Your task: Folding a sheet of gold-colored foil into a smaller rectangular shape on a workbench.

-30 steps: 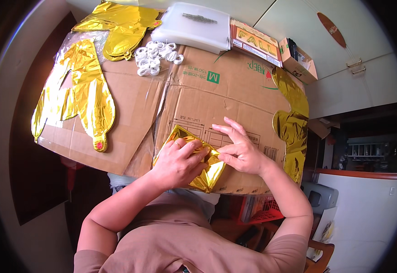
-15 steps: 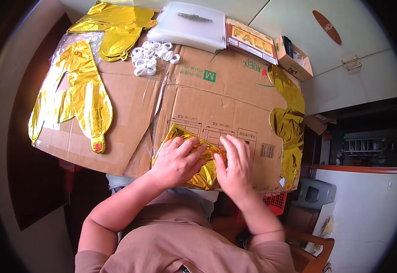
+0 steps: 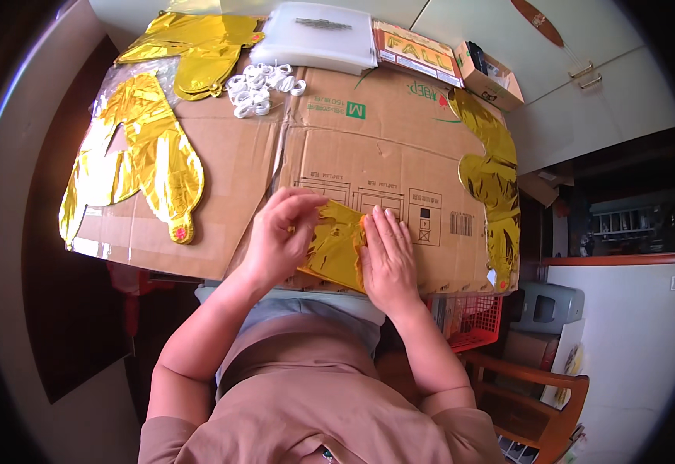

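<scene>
Two hands work one small gold foil balloon [image 3: 336,246] lying flat at the near edge of a flattened cardboard sheet [image 3: 368,155], directly in front of the person. The right hand [image 3: 388,259], raised with its fingers spread a second ago, now lies palm-down with the fingers together, pressing the right side of the foil against the cardboard. The left hand [image 3: 279,236] has stayed on the left side; its fingers curl over the upper left edge, apparently pinching it, though the exact grip cannot be made out. Judged from this change, the foil is being flattened or creased, and the pressing stroke is under way rather than finished.

Farther out, a large gold foil balloon [image 3: 140,170] lies on the left part of the cardboard, another gold foil piece [image 3: 194,46] sits at the far left, and a long gold foil strip [image 3: 496,185] runs down the right edge. A cluster of white plastic rings [image 3: 260,85] lies near the far edge, just beside a white plastic packet [image 3: 318,35], an orange printed packet [image 3: 419,50] and a small open carton [image 3: 488,73].
</scene>
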`<state>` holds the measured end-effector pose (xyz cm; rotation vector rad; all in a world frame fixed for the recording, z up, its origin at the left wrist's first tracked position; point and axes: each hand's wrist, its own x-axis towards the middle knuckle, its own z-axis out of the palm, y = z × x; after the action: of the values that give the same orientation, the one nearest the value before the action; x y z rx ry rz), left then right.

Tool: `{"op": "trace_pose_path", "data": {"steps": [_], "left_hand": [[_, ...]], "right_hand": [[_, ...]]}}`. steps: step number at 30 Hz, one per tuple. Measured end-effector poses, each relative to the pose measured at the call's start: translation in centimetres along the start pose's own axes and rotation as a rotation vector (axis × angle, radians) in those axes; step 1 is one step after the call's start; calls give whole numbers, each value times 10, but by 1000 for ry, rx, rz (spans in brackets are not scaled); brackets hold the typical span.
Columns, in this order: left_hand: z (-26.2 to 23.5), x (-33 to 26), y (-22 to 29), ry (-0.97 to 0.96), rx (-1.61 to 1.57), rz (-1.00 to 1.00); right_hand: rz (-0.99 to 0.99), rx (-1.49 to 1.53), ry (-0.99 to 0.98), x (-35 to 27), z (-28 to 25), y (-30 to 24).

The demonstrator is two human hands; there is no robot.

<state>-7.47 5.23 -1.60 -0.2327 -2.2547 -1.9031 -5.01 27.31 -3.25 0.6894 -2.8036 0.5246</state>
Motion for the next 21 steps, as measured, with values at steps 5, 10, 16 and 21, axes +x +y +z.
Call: {"op": "trace_pose_path", "data": {"steps": [5, 10, 16, 21], "left_hand": [[-21, 0, 8, -75, 342, 358], [2, -7, 15, -459, 721, 534], [7, -18, -18, -408, 902, 428], [9, -20, -17, -405, 941, 407]], "right_hand": [[-10, -36, 8, 0, 0, -2], [-38, -23, 18, 0, 4, 0], [26, -56, -16, -1, 1, 0], [110, 43, 111, -5, 2, 5]]}}
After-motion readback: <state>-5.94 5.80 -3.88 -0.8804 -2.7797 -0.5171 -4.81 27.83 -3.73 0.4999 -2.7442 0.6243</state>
